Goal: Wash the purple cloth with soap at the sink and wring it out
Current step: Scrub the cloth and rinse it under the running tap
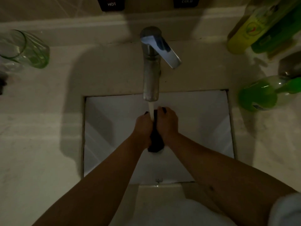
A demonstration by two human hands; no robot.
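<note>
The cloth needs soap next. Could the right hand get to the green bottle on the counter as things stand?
Probably yes, once it lets go. The right hand is clamped on the cloth with the left hand; the green bottle lies on the counter to its right, nothing between.

Dark cloth (156, 142) squeezed between left hand (143, 126) and right hand (167, 123) (both clenched) under running faucet (150, 75).
</note>
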